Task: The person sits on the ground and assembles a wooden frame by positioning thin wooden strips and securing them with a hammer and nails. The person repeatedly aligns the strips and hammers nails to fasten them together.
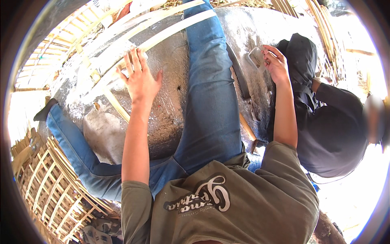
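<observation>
Left hand (pixel 140 79) spread beside bamboo strips (pixel 122 61); right hand (pixel 276 65) holds phone (pixel 256 57).

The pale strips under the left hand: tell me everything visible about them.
The strips are long, flat and pale, like split bamboo. Several run side by side across the silvery mat, from lower left to upper right, with one passing under the jeans leg. The left hand lies open, fingers spread, on their lower ends. The right hand is apart from them.

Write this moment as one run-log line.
left hand: open, flat on bamboo strips | right hand: holding small flat block | surface: grey mat | nearby: another person
</observation>
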{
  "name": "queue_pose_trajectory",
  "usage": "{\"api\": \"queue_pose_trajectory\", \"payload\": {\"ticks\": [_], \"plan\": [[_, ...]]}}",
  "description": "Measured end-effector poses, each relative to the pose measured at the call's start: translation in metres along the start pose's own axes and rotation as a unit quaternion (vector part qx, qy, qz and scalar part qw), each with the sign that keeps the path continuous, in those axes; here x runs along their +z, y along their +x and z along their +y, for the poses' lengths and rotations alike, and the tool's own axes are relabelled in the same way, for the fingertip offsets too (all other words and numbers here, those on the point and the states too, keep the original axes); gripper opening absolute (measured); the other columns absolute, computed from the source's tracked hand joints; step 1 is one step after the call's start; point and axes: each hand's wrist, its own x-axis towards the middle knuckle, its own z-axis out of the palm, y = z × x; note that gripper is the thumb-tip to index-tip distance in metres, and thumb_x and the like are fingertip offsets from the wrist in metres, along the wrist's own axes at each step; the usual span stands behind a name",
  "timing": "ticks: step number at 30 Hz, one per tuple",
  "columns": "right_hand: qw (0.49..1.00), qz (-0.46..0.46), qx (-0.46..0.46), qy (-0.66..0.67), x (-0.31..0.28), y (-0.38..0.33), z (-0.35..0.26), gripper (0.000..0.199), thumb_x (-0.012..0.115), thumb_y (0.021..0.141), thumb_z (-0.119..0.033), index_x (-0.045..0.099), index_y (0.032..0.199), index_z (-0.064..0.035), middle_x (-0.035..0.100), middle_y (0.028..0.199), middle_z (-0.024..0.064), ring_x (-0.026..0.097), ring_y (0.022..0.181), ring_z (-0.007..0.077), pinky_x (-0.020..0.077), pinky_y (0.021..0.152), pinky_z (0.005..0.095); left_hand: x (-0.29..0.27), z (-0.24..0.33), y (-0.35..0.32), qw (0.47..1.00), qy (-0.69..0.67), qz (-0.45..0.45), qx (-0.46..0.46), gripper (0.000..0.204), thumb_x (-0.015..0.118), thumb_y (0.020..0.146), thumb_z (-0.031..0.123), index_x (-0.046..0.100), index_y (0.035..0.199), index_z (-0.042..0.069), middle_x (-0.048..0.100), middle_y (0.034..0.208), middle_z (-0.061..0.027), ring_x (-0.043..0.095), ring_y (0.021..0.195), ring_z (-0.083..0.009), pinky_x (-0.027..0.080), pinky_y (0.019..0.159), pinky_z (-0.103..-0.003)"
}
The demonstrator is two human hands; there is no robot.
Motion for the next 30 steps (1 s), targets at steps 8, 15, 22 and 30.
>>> {"api": "queue_pose_trajectory", "payload": {"ticks": [8,15,22,30], "plan": [[0.998,-0.020,-0.047,-0.030,0.066,-0.020,-0.034,0.024,0.076,0.092,-0.018,0.070,0.113,-0.0067,0.073,0.103,0.0066,0.064,0.090,0.0115,0.0456,0.072,0.0236,-0.005,-0.009,0.003,0.998,0.022,-0.060,0.005,0.095,0.057,0.094,0.058,0.017,0.161,0.004,0.015,0.169,-0.0120,0.009,0.157,-0.0295,0.008,0.122,-0.065],[0.949,-0.138,-0.209,-0.189,0.127,-0.029,-0.039,0.013,0.068,0.097,-0.005,0.069,0.110,-0.0032,0.073,0.098,0.0061,0.066,0.087,0.0100,0.0499,0.073,0.0230,-0.007,-0.016,-0.002,0.999,-0.017,-0.044,0.021,0.093,0.055,0.095,0.055,0.014,0.161,0.002,0.014,0.169,-0.0146,0.009,0.157,-0.0318,0.010,0.123,-0.065],[0.895,-0.233,-0.337,-0.176,0.240,-0.073,-0.062,0.012,0.071,0.092,0.000,0.074,0.104,-0.0020,0.076,0.097,0.0058,0.070,0.086,0.0100,0.0507,0.067,0.0222,-0.002,-0.017,-0.005,0.997,-0.060,-0.036,0.022,0.096,0.059,0.094,0.052,0.012,0.161,0.002,0.012,0.168,-0.0151,0.009,0.156,-0.0330,0.010,0.122,-0.066],[0.830,-0.295,-0.435,-0.189,0.357,-0.079,-0.063,0.012,0.076,0.086,-0.003,0.074,0.097,-0.0048,0.076,0.092,0.0057,0.067,0.074,0.0113,0.0514,0.065,0.0249,0.009,-0.014,-0.004,0.995,-0.100,-0.014,0.023,0.095,0.059,0.092,0.047,0.013,0.161,0.001,0.012,0.168,-0.0179,0.008,0.156,-0.0365,0.007,0.120,-0.070]]}}
